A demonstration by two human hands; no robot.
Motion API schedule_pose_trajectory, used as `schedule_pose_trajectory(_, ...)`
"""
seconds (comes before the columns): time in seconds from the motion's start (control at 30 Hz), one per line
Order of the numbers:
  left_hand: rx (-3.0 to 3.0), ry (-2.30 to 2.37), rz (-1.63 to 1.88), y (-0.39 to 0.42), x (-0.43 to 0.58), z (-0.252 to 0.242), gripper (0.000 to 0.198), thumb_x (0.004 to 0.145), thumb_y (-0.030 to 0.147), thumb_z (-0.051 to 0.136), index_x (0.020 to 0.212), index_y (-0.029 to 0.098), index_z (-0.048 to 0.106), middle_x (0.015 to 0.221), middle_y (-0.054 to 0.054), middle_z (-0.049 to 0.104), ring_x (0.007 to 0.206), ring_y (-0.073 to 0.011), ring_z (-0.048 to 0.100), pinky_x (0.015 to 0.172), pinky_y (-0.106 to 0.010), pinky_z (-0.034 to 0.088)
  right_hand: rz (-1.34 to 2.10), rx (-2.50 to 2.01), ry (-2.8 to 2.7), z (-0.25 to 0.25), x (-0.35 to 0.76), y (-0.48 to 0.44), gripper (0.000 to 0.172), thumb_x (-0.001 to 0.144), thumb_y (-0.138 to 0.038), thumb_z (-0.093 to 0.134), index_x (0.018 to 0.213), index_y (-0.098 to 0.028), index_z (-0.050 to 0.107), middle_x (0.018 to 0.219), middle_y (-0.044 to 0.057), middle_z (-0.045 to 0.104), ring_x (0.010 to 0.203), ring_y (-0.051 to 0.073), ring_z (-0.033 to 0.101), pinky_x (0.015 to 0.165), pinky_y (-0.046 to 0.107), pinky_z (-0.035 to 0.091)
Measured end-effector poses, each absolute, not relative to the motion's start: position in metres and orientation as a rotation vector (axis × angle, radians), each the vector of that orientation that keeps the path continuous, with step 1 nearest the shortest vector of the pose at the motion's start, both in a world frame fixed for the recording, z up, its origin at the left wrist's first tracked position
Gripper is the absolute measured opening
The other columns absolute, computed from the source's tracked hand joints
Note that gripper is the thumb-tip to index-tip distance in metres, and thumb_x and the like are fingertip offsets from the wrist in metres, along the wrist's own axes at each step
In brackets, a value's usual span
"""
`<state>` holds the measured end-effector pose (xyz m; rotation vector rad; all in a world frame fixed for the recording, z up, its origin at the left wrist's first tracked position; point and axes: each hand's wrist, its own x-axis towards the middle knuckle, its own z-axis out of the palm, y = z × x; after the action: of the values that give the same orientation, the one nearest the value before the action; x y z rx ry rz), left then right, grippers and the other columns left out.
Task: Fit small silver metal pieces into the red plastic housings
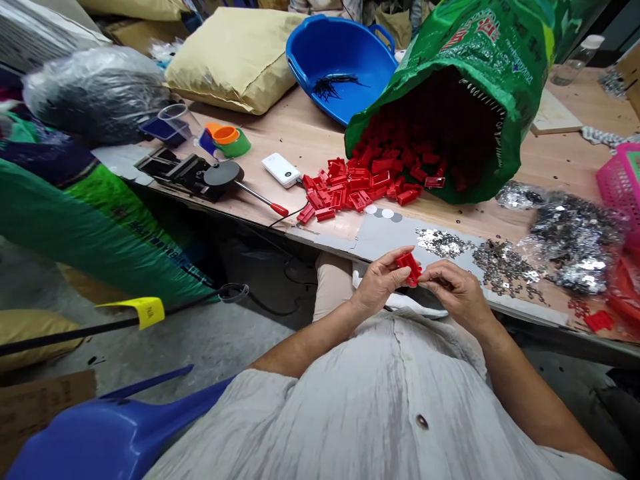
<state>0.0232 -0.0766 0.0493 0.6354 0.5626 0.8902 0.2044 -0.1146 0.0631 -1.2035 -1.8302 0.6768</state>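
Observation:
Between thumb and fingers, my left hand (pixel 379 283) grips a small red plastic housing (pixel 410 268) in front of my lap. My right hand (pixel 457 288) is pinched closed against the right side of that part; whatever its fingertips hold is too small to make out. Just beyond the hands, a pile of shiny flat metal pieces (pixel 443 243) and a darker pile of small metal pieces (pixel 507 267) lie along the table edge. More red housings (pixel 350 187) spill out of a green sack (pixel 520 113) lying on its side.
A black hand press (pixel 200 175) with a red-tipped lever sits at the left table edge, near a white power bank (pixel 281 170). Behind are a blue basin (pixel 345 60) and a tan sack (pixel 235 57). Plastic bags of metal pieces (pixel 575 240) and a pink basket (pixel 620 183) stand right.

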Motion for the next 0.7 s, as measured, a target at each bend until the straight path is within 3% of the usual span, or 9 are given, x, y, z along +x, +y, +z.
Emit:
schedule_pose_trajectory(0.27, 0.814, 0.573, 0.859, -0.073, 0.023, 0.041, 0.047, 0.072, 0.028, 0.081, 0.118, 0.022, 0.069, 0.1, -0.006, 0.073, 0.092, -0.0163, 0.065, 0.086, -0.029, 0.047, 0.883, -1.232, -1.822, 0.061, 0.21, -0.115, 0.007, 0.09, -0.03, 0.065, 0.094, -0.025, 0.067, 0.09, 0.004, 0.066, 0.08, 0.017, 0.062, 0.069, 0.03, 0.049)
schedule_pose_trajectory(0.47, 0.838, 0.586, 0.838, -0.073, 0.023, 0.036, 0.049, 0.073, 0.029, 0.08, 0.119, 0.022, 0.067, 0.103, -0.006, 0.072, 0.092, -0.0179, 0.066, 0.087, -0.031, 0.047, 1.051, -1.405, -1.634, 0.051, 0.216, -0.119, 0.028, 0.084, -0.042, 0.069, 0.103, -0.024, 0.059, 0.085, 0.001, 0.063, 0.071, 0.015, 0.058, 0.064, 0.028, 0.049)
schedule_pose_trajectory(0.6, 0.955, 0.599, 0.882, -0.066, 0.02, 0.03, 0.045, 0.072, 0.027, 0.08, 0.114, 0.021, 0.065, 0.109, -0.006, 0.068, 0.093, -0.0172, 0.065, 0.089, -0.032, 0.048, 0.938, -1.446, -1.722, 0.049, 0.217, -0.117, 0.035, 0.093, -0.042, 0.055, 0.124, -0.025, 0.054, 0.102, 0.006, 0.063, 0.086, 0.018, 0.06, 0.078, 0.033, 0.051)
schedule_pose_trajectory(0.7, 1.193, 0.667, 0.947, -0.054, 0.016, 0.023, 0.038, 0.072, 0.024, 0.079, 0.108, 0.019, 0.065, 0.108, -0.006, 0.067, 0.094, -0.0161, 0.063, 0.091, -0.03, 0.048, 0.779, -1.47, -1.837, 0.046, 0.215, -0.113, 0.034, 0.099, -0.037, 0.042, 0.127, -0.025, 0.058, 0.105, 0.009, 0.059, 0.094, 0.02, 0.059, 0.085, 0.036, 0.049)
